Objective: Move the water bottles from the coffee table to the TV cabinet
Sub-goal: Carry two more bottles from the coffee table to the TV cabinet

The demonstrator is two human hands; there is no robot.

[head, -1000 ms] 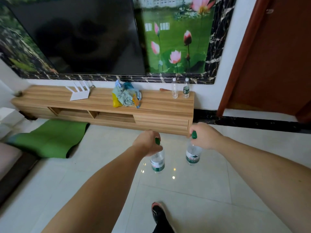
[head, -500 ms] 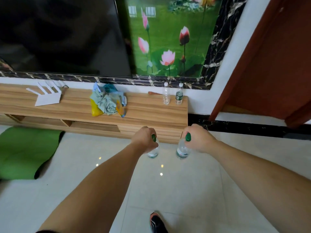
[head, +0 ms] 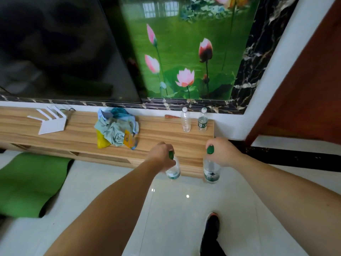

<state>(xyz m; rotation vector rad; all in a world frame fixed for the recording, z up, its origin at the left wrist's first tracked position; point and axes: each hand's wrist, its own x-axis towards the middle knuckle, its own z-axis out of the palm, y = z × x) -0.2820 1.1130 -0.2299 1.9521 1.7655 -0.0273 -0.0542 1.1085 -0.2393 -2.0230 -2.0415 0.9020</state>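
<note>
The left bottle (head: 173, 170) hangs under the fingers of the left hand (head: 162, 157), and the right bottle (head: 211, 169) under those of the right hand (head: 221, 152), side by side and apart, at the front edge of the TV cabinet (head: 83, 137). Beyond the fingers, at the cabinet's back right end, a third bottle (head: 185, 121) and a fourth bottle (head: 202, 121) stand upright near each other. Left of the left fingers a heap of cloth (head: 116, 130) lies on the cabinet, with a router (head: 50, 121) farther left. The television (head: 55, 48) hangs behind.
</note>
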